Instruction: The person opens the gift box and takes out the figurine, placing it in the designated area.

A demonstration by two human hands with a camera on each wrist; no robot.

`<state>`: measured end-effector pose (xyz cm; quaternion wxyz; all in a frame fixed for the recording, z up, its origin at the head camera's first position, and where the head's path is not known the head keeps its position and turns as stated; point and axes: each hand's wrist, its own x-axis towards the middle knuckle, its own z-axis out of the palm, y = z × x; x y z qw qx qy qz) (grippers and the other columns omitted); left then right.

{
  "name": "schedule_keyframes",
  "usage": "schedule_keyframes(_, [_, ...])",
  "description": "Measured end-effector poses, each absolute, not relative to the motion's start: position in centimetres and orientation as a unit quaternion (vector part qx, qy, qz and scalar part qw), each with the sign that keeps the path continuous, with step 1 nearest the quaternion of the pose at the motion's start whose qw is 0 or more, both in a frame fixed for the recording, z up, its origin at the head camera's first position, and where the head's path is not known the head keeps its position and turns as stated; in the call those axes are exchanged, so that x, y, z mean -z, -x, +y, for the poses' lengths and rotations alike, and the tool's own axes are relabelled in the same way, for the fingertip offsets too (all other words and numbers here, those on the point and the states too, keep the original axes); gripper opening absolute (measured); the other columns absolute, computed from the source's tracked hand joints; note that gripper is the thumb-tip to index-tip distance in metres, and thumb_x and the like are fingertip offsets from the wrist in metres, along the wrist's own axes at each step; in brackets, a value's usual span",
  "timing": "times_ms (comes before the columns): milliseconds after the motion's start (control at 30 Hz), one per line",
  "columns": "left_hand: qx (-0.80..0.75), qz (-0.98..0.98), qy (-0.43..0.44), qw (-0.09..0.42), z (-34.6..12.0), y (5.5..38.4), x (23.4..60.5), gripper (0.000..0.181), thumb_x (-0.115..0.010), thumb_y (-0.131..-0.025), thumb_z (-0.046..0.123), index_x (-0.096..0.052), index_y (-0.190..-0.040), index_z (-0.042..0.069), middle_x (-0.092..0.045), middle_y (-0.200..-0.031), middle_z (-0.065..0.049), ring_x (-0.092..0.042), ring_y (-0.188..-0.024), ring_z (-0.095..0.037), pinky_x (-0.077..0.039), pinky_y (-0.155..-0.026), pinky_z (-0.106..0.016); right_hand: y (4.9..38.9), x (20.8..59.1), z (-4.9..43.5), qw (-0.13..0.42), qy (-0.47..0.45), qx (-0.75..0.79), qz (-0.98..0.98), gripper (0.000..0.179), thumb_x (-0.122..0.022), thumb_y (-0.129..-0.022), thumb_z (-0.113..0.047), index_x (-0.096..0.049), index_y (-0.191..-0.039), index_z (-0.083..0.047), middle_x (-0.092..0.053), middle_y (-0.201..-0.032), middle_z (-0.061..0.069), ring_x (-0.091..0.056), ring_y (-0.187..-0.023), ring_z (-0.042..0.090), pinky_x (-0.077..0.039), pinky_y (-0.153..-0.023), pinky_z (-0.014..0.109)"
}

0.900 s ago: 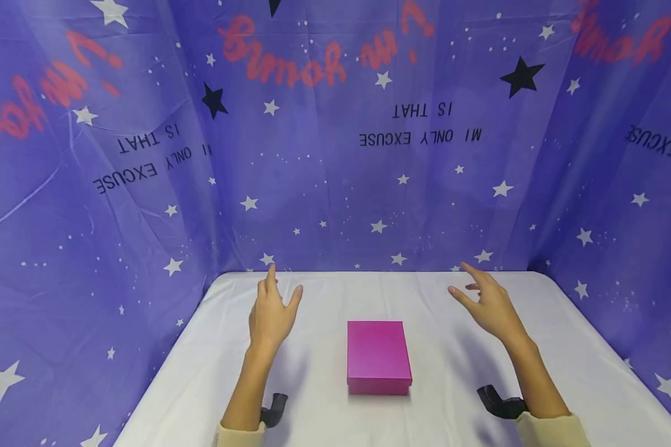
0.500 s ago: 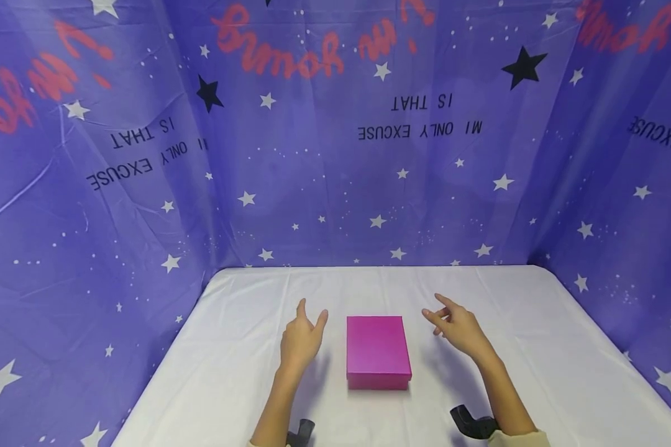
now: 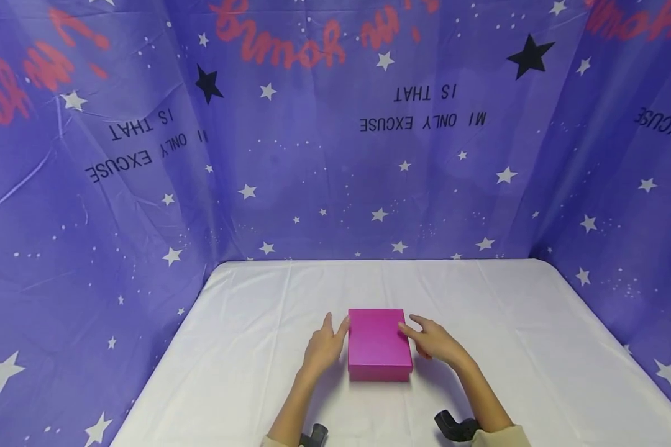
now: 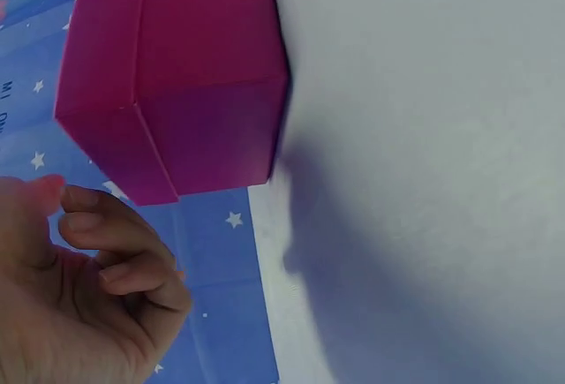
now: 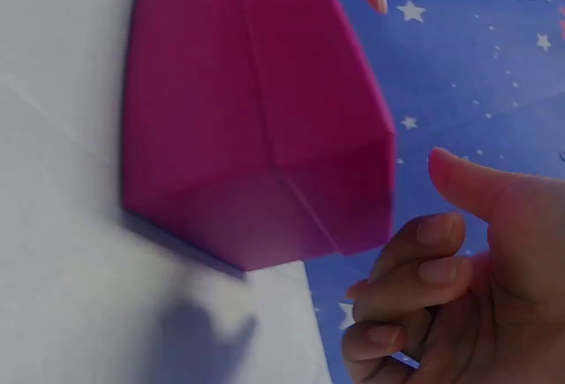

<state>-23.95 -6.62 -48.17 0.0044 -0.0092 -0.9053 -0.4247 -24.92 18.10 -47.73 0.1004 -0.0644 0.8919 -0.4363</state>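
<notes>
A closed magenta box [image 3: 378, 340] with a lid sits on the white tabletop, and its near side shows a lid rim. Just off its left side is my left hand [image 3: 322, 349], thumb towards the box. My right hand [image 3: 435, 342] is at the opposite side, its thumb tip overlapping the lid's right edge in the head view. The left wrist view shows loosely bent fingers below the box corner [image 4: 199, 84], with nothing in the left hand. Likewise the right wrist view shows a small gap between the bent right fingers and the box. Neither hand holds anything.
A white cloth [image 3: 229, 372] covers the table. Purple star-printed curtains [image 3: 313, 155] enclose it at the back and both sides. Black curved pieces [image 3: 455, 427] are at both wrists, near the cream sleeves [image 3: 502, 437].
Both hands have come inward and down from either side, from well apart to right beside the box. The box stays where it was on the table; the head view has tilted slightly.
</notes>
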Motion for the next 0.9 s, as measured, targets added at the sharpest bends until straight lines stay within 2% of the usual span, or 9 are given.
schedule_keyframes(33, [0.421,-0.907,0.011,0.0,-6.5,24.0,48.2,0.08,-0.036,-0.093,0.057,-0.032,-0.137,-0.01,-0.064,-0.093,-0.026,-0.059,-0.065,-0.024,-0.05,-0.059,-0.039,24.9,47.8,18.0,0.107,0.068,0.437,0.89,0.071,-0.052,-0.092,-0.044,-0.036,-0.136,0.009,-0.039,-0.043,0.0,-0.035,-0.037,0.012,-0.037,-0.048,0.029])
schedule_keyframes(100, [0.421,-0.907,0.016,-0.009,-6.3,24.1,48.4,0.079,-0.036,-0.093,0.057,-0.034,-0.136,-0.009,-0.057,-0.114,-0.029,-0.061,-0.088,-0.033,-0.049,-0.079,-0.048,24.9,48.0,17.8,0.123,0.079,0.44,0.886,0.07,-0.052,-0.091,-0.044,-0.037,-0.136,0.008,-0.038,-0.043,0.0,-0.033,-0.036,0.012,-0.036,-0.047,0.028])
schedule_keyframes(200, [0.443,-0.895,0.039,-0.023,-6.0,24.2,48.7,0.076,-0.038,-0.094,0.054,-0.038,-0.134,-0.01,-0.051,-0.124,-0.03,-0.051,-0.111,-0.043,-0.039,-0.092,-0.056,25.0,48.1,17.7,0.132,0.093,0.445,0.881,0.07,-0.053,-0.091,-0.045,-0.038,-0.135,0.007,-0.037,-0.043,0.0,-0.031,-0.036,0.012,-0.033,-0.044,0.027])
schedule_keyframes(333, [0.449,-0.89,0.075,-0.025,-5.5,24.3,49.0,0.069,-0.044,-0.094,0.048,-0.045,-0.129,-0.01,-0.05,-0.125,-0.03,-0.044,-0.118,-0.045,-0.036,-0.095,-0.058,25.0,48.4,17.6,0.128,0.095,0.45,0.878,0.071,-0.055,-0.09,-0.045,-0.038,-0.135,0.008,-0.038,-0.044,-0.001,-0.031,-0.036,0.011,-0.027,-0.039,0.024])
schedule_keyframes(400, [0.443,-0.892,0.085,-0.018,-5.3,24.4,49.1,0.065,-0.047,-0.093,0.045,-0.048,-0.127,-0.01,-0.052,-0.123,-0.029,-0.045,-0.117,-0.045,-0.037,-0.095,-0.057,25.0,48.5,17.5,0.123,0.091,0.453,0.878,0.071,-0.056,-0.089,-0.044,-0.039,-0.134,0.008,-0.038,-0.044,-0.002,-0.032,-0.037,0.011,-0.025,-0.039,0.023])
schedule_keyframes(533, [0.44,-0.894,0.088,-0.005,-5.1,24.5,49.0,0.061,-0.052,-0.092,0.041,-0.05,-0.125,-0.01,-0.053,-0.122,-0.028,-0.047,-0.116,-0.044,-0.039,-0.094,-0.055,25.1,48.5,17.4,0.112,0.085,0.45,0.882,0.068,-0.057,-0.089,-0.042,-0.042,-0.132,0.009,-0.039,-0.044,-0.001,-0.033,-0.038,0.011,-0.026,-0.039,0.023])
schedule_keyframes(900, [0.436,-0.897,0.069,-0.01,-5.3,24.2,49.1,0.061,-0.053,-0.091,0.042,-0.052,-0.124,-0.009,-0.055,-0.12,-0.027,-0.05,-0.114,-0.042,-0.042,-0.091,-0.053,24.8,48.6,16.9,0.106,0.072,0.441,0.888,0.066,-0.058,-0.089,-0.043,-0.047,-0.129,0.008,-0.044,-0.049,-0.001,-0.04,-0.043,0.011,-0.033,-0.042,0.024])
